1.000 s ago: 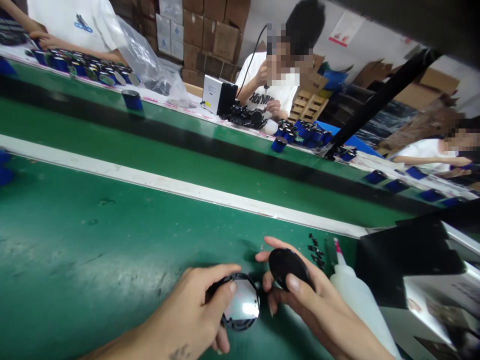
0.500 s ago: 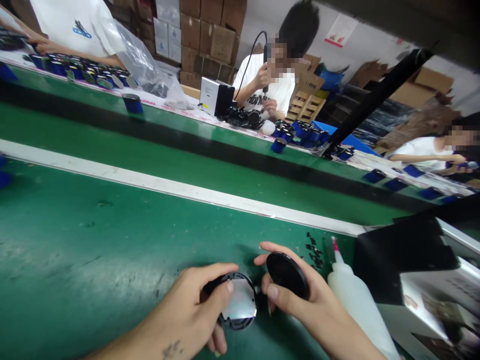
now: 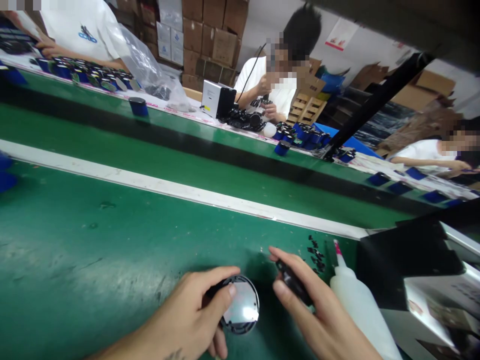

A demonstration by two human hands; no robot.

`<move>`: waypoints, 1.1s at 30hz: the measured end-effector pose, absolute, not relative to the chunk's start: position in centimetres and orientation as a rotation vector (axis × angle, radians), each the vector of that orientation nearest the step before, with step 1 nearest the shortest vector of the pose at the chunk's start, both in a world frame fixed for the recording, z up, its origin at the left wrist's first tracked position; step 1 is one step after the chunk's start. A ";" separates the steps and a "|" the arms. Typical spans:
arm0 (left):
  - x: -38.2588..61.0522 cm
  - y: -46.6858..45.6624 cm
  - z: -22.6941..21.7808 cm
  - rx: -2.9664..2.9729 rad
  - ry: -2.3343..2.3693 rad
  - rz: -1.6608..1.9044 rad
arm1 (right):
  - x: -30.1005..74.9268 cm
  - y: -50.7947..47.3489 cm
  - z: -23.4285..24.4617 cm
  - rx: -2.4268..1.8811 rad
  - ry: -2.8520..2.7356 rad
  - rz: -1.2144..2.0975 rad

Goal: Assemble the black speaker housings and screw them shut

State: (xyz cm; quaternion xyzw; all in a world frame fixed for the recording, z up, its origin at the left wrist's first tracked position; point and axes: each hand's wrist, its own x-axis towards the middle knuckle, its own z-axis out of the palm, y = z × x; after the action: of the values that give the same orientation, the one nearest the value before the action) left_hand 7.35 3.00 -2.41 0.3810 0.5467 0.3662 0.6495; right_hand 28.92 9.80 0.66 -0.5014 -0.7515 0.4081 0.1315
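Change over the last half second: the flat black plastic-looking disc point(image 3: 294, 284) in the right hand point(image 3: 320, 307) flips from face-on to nearly edge-on, so its broad face is out of sight; for the work, the two parts remain separate. Right hand pinches it between thumb and fingers, apart from the left. Left hand point(image 3: 198, 307) is clamped on the round black plastic-looking housing point(image 3: 240, 327), over the green bench point(image 3: 112, 250); can't tell if it touches. Housing sits tilted, shiny silver plate point(image 3: 242, 302) facing up, glare on its lower right, dark rim around. Translucent white squeeze bottle point(image 3: 362, 302) just beside right hand.
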 end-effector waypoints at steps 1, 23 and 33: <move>7.4 3.0 -2.4 0.870 1.249 0.826 | 29.1 9.7 0.1 -1.455 -2.296 1.023; 7.2 2.8 -2.8 0.883 1.205 0.834 | 30.4 9.5 1.2 -0.971 -2.896 0.371; 7.2 2.9 -3.5 0.892 1.132 0.881 | 30.2 9.0 2.4 -0.842 -2.726 0.050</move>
State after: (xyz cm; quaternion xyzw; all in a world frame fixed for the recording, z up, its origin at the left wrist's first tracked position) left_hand 7.19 2.88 -3.49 0.3950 0.5012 0.3898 0.6640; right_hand 30.21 8.99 2.37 -0.2919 -0.9455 0.0175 0.1435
